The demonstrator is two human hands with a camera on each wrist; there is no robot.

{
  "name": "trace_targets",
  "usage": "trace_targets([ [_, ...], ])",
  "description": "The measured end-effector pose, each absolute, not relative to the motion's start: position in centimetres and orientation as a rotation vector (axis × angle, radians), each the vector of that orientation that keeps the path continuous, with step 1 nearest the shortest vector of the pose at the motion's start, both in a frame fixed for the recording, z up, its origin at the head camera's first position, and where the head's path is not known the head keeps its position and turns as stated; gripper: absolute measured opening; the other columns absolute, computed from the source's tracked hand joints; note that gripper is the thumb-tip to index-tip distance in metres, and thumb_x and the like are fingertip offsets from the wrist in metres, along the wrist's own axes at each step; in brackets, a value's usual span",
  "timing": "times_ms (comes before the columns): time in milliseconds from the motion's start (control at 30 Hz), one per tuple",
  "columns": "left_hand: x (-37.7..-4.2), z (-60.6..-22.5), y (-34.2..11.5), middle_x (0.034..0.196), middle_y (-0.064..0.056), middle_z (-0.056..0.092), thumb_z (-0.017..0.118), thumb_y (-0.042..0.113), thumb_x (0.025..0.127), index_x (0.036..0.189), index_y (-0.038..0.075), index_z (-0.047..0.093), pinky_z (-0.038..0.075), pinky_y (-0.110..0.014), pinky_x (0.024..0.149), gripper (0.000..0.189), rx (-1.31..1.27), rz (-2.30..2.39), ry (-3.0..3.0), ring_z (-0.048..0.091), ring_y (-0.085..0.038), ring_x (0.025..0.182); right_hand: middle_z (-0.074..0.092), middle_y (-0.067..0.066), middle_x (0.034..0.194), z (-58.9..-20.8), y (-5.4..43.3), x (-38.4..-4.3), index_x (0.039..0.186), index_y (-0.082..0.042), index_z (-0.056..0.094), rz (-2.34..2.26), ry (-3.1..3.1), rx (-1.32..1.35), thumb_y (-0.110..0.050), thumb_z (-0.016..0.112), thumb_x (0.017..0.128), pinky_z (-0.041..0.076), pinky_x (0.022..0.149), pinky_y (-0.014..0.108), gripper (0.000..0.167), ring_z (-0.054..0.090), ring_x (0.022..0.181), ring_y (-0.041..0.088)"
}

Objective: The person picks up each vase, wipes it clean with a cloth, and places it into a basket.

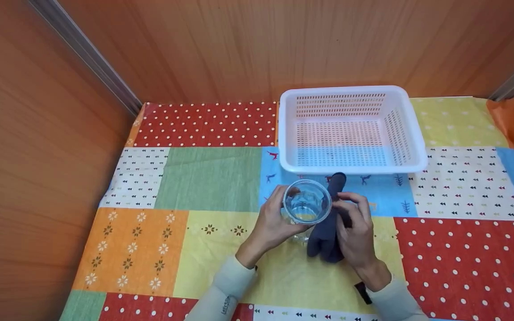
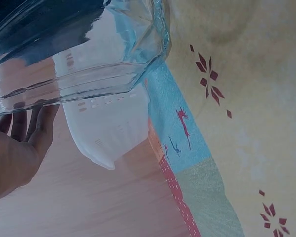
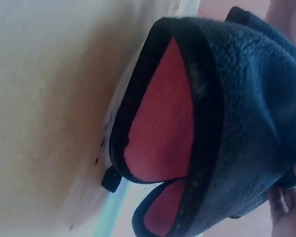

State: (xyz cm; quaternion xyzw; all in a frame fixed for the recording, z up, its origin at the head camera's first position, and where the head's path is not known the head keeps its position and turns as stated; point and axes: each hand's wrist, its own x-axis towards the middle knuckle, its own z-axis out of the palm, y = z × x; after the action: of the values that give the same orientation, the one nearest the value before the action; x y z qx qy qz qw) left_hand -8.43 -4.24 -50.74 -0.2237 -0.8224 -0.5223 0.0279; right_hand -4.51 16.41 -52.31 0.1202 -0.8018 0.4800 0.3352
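Note:
My left hand [image 1: 268,225] grips a clear drinking glass [image 1: 307,203] around its side, its open mouth facing up toward the head camera. Close up in the left wrist view, the glass [image 2: 106,81] has thick, angular walls, and the fingers [image 2: 34,126] of that hand show behind it. A dark grey cleaning cloth [image 1: 325,238] hangs folded against the right side of the glass. My right hand [image 1: 356,232] pinches the cloth near the rim. In the right wrist view the cloth [image 3: 251,103] shows a fuzzy face, black edging and a pink underside.
Behind the hands a white perforated plastic basket [image 1: 419,156] stands near the back wall [image 1: 239,49]. A patchwork-print tablecloth [image 1: 214,178] covers the table. Wood-grain panels rise at the left and the back.

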Motion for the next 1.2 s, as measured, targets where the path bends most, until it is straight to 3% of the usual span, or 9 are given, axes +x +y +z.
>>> trace_targets([
  [133, -8.3, -50.8, -4.3, 0.126, -0.015, 0.065, 0.097, 0.026, 0.073, 0.136, 0.003, 0.059, 0.056, -0.044, 0.104, 0.078, -0.677, -1.604, -2.541, 0.065, -0.032, 0.118, 0.058, 0.022, 0.117, -52.2, 16.3, -4.3, 0.112, 0.008, 0.062, 1.265, -2.141, 0.164, 0.021, 0.079, 0.08, 0.047, 0.099, 0.011, 0.039, 0.056, 0.108, 0.022],
  [267, -8.2, -50.8, -4.4, 0.126, -0.013, 0.064, 0.098, 0.025, 0.072, 0.136, 0.002, 0.059, 0.057, -0.045, 0.103, 0.078, -0.67, -1.608, -2.542, 0.064, -0.033, 0.117, 0.065, 0.019, 0.111, -52.1, 16.3, -4.2, 0.111, 0.006, 0.068, 1.332, -2.179, 0.189, 0.019, 0.079, 0.082, 0.047, 0.1, 0.009, 0.034, 0.061, 0.105, 0.015],
  [433, -8.1, -50.7, -4.5, 0.128, -0.014, 0.064, 0.098, 0.027, 0.074, 0.138, 0.004, 0.058, 0.056, -0.044, 0.106, 0.079, -0.66, -1.632, -2.555, 0.063, -0.027, 0.119, 0.068, 0.021, 0.114, -51.8, 16.5, -4.0, 0.116, 0.01, 0.071, 1.565, -2.138, 0.3, 0.022, 0.073, 0.086, 0.053, 0.101, 0.017, 0.032, 0.066, 0.11, 0.003],
  [633, -8.1, -50.8, -4.4, 0.127, -0.013, 0.064, 0.099, 0.028, 0.073, 0.139, 0.003, 0.059, 0.056, -0.043, 0.104, 0.081, -0.641, -1.633, -2.546, 0.064, -0.028, 0.119, 0.068, 0.023, 0.117, -51.6, 17.2, -3.7, 0.116, 0.013, 0.07, 1.774, -2.112, 0.294, 0.026, 0.071, 0.084, 0.057, 0.097, 0.023, 0.035, 0.07, 0.111, 0.004],
  [900, -7.8, -50.9, -3.6, 0.124, -0.012, 0.065, 0.1, 0.03, 0.072, 0.136, 0.008, 0.059, 0.059, -0.04, 0.099, 0.079, -0.634, -1.588, -2.515, 0.066, -0.03, 0.116, 0.069, -0.003, 0.125, -51.4, 17.9, -3.4, 0.119, 0.017, 0.069, 1.888, -2.101, 0.272, 0.028, 0.069, 0.084, 0.056, 0.099, 0.023, 0.037, 0.069, 0.117, 0.005],
  [1100, -7.6, -50.8, -3.2, 0.123, -0.01, 0.064, 0.1, 0.03, 0.072, 0.134, 0.007, 0.06, 0.06, -0.037, 0.097, 0.077, -0.643, -1.563, -2.499, 0.066, -0.029, 0.114, 0.069, 0.016, 0.122, -51.4, 18.0, -3.1, 0.12, 0.009, 0.073, 1.906, -2.093, 0.234, 0.028, 0.068, 0.085, 0.055, 0.099, 0.023, 0.04, 0.07, 0.116, 0.006],
  [1200, -7.6, -50.7, -3.0, 0.122, -0.01, 0.064, 0.101, 0.03, 0.071, 0.132, 0.005, 0.061, 0.06, -0.036, 0.094, 0.077, -0.649, -1.54, -2.496, 0.066, -0.029, 0.114, 0.069, 0.018, 0.119, -51.4, 18.0, -3.1, 0.118, 0.009, 0.074, 1.903, -2.086, 0.208, 0.028, 0.068, 0.085, 0.055, 0.099, 0.022, 0.039, 0.07, 0.114, 0.005],
])
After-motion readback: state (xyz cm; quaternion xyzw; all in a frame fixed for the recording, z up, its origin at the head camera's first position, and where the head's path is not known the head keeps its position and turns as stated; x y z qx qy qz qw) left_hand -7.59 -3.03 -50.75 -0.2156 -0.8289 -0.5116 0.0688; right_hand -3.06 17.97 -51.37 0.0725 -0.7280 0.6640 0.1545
